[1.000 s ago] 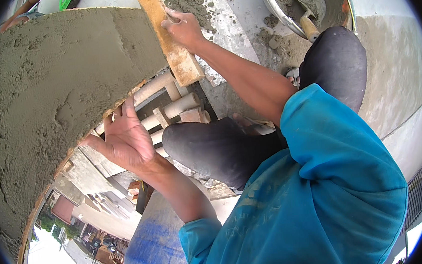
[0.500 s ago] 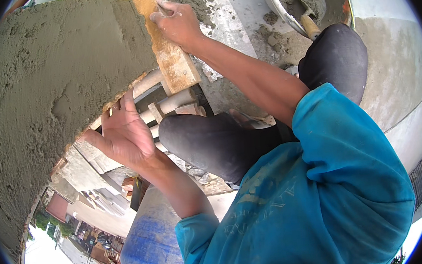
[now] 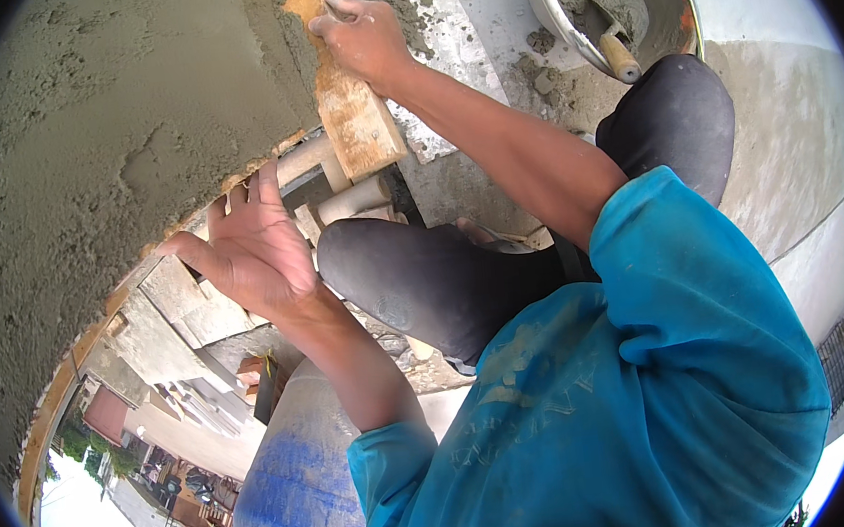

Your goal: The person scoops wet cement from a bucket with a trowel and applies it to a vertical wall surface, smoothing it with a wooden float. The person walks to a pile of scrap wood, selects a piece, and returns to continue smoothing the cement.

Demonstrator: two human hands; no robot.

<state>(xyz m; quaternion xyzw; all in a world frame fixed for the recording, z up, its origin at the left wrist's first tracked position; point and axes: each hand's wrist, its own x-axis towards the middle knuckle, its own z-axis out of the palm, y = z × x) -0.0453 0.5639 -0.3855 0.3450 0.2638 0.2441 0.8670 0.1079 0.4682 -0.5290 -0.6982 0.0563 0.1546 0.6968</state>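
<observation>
Wet grey mortar (image 3: 119, 129) covers a broad curved surface on the left, rough in places and smoother in others. My right hand (image 3: 366, 46) is closed around the handle of a long wooden float (image 3: 360, 123), which lies along the mortar's right end. Brownish smears mark the float's face. Palm up and fingers stretched, my left hand (image 3: 258, 248) is at the mortar's lower edge. Its fingertips reach that edge and are partly hidden there; it grips nothing that I can see.
A bucket (image 3: 562, 25) of mortar with a wooden-handled trowel (image 3: 617, 56) in it stands at upper right. Mortar lies spilled on a pale board (image 3: 444, 51). Wooden poles (image 3: 351, 199) lie below the float, near my knees. A blue barrel (image 3: 301, 485) stands lower left.
The float and my right hand have shifted slightly right and down in the picture. My left hand stays at the edge. More of the wooden strip along the mortar's lower left edge shows.
</observation>
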